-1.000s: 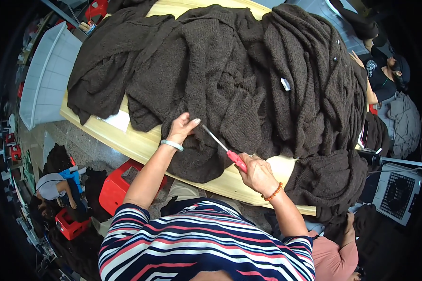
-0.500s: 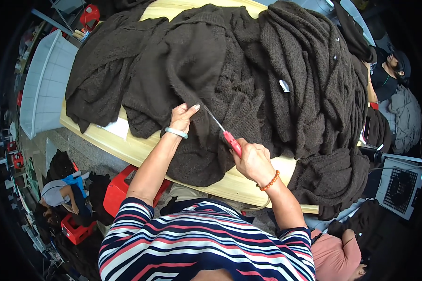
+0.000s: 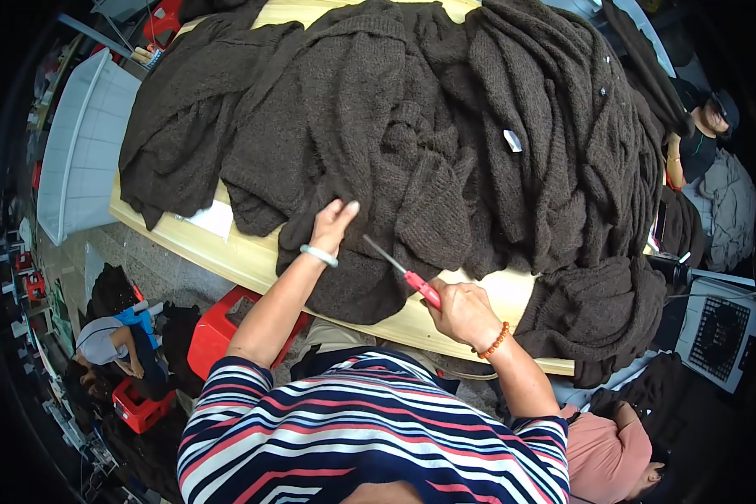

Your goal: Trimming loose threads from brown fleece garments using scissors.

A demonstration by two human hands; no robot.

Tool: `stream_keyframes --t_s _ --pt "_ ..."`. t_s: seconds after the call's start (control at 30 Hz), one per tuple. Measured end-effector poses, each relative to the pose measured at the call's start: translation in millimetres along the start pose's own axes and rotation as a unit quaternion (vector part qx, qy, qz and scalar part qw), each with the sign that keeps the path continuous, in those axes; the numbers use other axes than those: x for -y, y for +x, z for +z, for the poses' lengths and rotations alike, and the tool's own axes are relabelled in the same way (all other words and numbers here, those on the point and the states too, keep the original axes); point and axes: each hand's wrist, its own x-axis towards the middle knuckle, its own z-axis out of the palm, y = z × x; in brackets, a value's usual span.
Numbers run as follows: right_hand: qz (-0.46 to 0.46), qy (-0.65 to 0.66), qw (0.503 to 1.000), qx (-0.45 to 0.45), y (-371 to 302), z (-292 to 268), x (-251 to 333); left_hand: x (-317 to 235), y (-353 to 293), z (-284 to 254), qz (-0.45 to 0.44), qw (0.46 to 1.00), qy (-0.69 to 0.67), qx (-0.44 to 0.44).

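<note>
A dark brown knit garment (image 3: 349, 281) lies in front of me, its lower part hanging to the table's near edge. My left hand (image 3: 334, 228) is closed on its fabric, with the thumb pointing up and to the right. My right hand (image 3: 466, 312) is wrapped around the red handle of a tool with a thin straight metal shaft (image 3: 422, 290). The shaft points up and left toward my left hand, its tip a short way from the thumb and over the knit. What kind of tool it is cannot be made out.
Several more brown knits (image 3: 554, 151) are heaped across the pale wooden table (image 3: 202, 256), with a small white tag (image 3: 512, 141) on one. A white bin (image 3: 84, 151) stands left and a red stool (image 3: 218, 336) near. People sit right, lower right and lower left.
The raised, blurred fabric beyond my left hand has settled flatter on the heap. My right hand has drawn the tool slightly right and down, away from the left hand.
</note>
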Motion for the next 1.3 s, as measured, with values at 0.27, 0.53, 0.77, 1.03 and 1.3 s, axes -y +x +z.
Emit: stream_keyframes --t_s 0.27,0.53,0.77,1.03,1.3 --pt "-0.005 0.000 1.000 0.012 -27 22 4 69 -3 -40 0.003 0.998 -0.069 0.015" --pt "0.011 0.009 1.000 0.013 -46 25 8 29 -62 -12 0.092 0.987 0.122 -0.049" --pt "0.077 0.011 0.995 -0.055 -77 30 -12 9 -87 -10 0.123 0.744 0.644 -0.132" --pt "0.048 0.057 0.996 0.039 -96 66 -24 -66 -140 -3 0.129 0.969 0.204 0.061" --pt "-0.123 0.121 0.960 -0.222 -123 8 -12 -138 -184 67 0.329 0.729 0.413 0.435"
